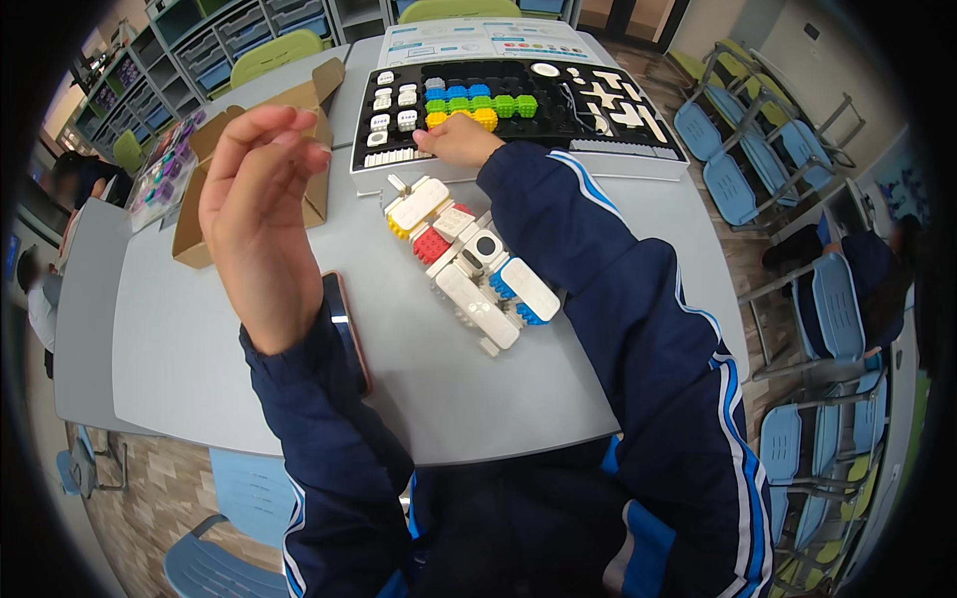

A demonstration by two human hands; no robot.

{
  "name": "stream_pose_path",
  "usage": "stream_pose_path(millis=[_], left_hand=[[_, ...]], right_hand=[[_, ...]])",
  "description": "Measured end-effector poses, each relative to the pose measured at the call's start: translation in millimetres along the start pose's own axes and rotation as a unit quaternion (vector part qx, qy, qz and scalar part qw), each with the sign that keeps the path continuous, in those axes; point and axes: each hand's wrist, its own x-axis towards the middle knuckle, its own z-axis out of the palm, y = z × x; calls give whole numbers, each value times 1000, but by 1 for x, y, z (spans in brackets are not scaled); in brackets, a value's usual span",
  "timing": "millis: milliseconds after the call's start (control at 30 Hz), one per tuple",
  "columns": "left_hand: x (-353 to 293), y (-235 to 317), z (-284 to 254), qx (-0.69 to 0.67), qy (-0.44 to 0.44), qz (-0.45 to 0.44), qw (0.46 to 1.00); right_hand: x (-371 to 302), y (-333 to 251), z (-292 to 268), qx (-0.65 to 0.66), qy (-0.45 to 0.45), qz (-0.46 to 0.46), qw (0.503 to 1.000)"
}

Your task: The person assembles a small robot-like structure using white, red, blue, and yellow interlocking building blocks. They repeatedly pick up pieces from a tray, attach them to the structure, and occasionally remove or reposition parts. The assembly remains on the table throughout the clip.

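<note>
My left hand [261, 214] is raised close to the camera over the table's left side, above a dark phone [349, 334]. Its fingers are bent together at the top, and I cannot see whether they hold anything. My right hand [459, 142] reaches across to the black parts tray [618, 135]. Its fingertips are on the yellow blocks [485, 119] in the tray's front row, and the grip is hidden. Between my arms, a built model [467, 261] of white, red, yellow and blue blocks lies on the grey table [179, 359].
An open cardboard box [204, 179] stands at the left beside a clear case of small parts [159, 174]. An instruction sheet [488, 40] lies behind the tray. Blue and green chairs [748, 169] surround the table. Other people sit at the far left and right.
</note>
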Motion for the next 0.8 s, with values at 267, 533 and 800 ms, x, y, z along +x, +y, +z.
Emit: stream_pose_path(millis=[267,533,800], left_hand=[[2,-1,-1,-4,14,15,1000],[3,0,-4,-2,3,9,1000],[4,-1,-4,1,-4,13,1000]], right_hand=[[-5,-12,-15,-75,3,23,997],[-9,-19,-24,-139,-15,-7,990],[-4,-27,-15,-126,-40,-46,990]])
